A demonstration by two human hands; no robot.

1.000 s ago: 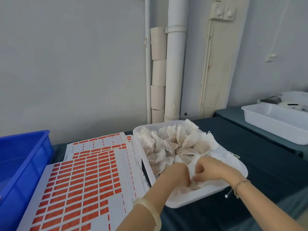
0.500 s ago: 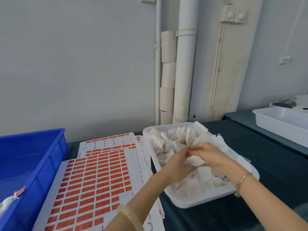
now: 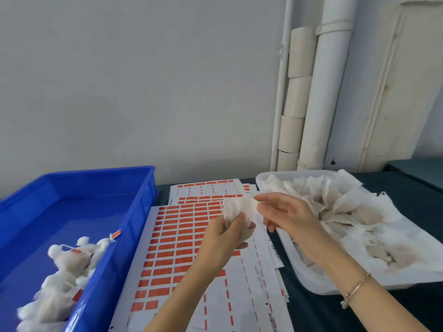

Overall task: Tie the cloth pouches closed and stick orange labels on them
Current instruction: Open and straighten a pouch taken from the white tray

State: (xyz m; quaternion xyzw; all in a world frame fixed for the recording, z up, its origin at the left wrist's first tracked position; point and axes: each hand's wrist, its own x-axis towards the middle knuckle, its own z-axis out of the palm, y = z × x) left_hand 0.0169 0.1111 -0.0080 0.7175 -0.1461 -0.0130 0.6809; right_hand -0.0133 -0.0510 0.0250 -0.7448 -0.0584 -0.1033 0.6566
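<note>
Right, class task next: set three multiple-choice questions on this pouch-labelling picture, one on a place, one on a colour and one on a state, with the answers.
1. Where do the tied, labelled pouches lie?
A. in the blue bin
B. on a chair
C. on the floor

2. What colour are the labels on the sheets?
A. green
B. black
C. orange

3. How is the pouch above the sheets held?
A. by one hand alone
B. by both hands
C. by neither; it lies flat

Answers:
1 A: the white bundles with orange tags are heaped in the bin's near corner.
2 C: rows of orange rectangles cover the white sheets.
3 B: the left hand grips it from below and the right hand pinches its top.
</note>
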